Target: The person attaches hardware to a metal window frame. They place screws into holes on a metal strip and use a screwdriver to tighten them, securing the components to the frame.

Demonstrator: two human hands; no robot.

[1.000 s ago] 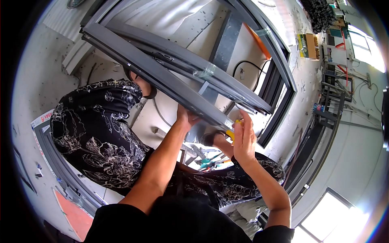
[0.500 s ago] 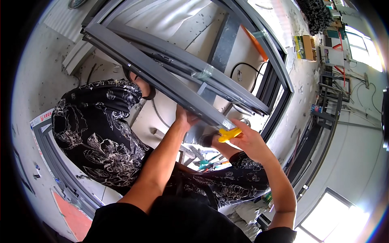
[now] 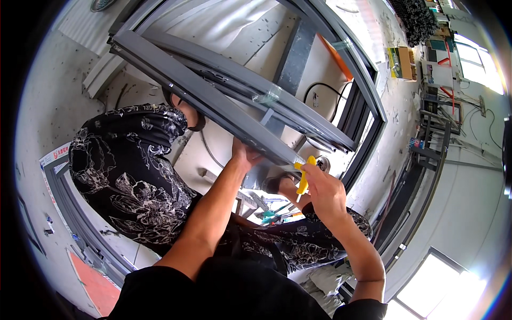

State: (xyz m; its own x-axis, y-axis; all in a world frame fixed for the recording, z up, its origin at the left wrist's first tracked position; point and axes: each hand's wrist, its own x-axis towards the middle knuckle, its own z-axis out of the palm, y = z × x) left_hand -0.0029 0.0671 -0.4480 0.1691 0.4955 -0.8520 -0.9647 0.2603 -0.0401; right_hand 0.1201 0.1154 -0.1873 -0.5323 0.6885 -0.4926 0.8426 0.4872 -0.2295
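Observation:
A long grey metal frame profile (image 3: pixel 213 98) slants from the upper left down to the middle, in front of me. My left hand (image 3: pixel 245 156) holds it from below near its lower right end, with the fingers partly hidden behind it. Just beyond that end, my right hand (image 3: pixel 324 188) grips a yellow-handled tool (image 3: pixel 303 180). The tool stands nearly upright, its thin metal tip pointing down toward me. Its exact kind is not clear. A second grey profile (image 3: pixel 298 109), with clear tape round it, runs behind the first.
A larger grey frame (image 3: pixel 368 88) surrounds the profiles, with an orange strip (image 3: pixel 335 56) inside it. Tools and scraps (image 3: pixel 272 213) lie between my legs. A cardboard box (image 3: pixel 406 63) stands at the far right. More frame pieces (image 3: pixel 93 229) rest at the left.
My right hand has turned the yellow-handled tool from lying sideways to nearly upright, and its metal tip now shows. My left hand stays on the profile.

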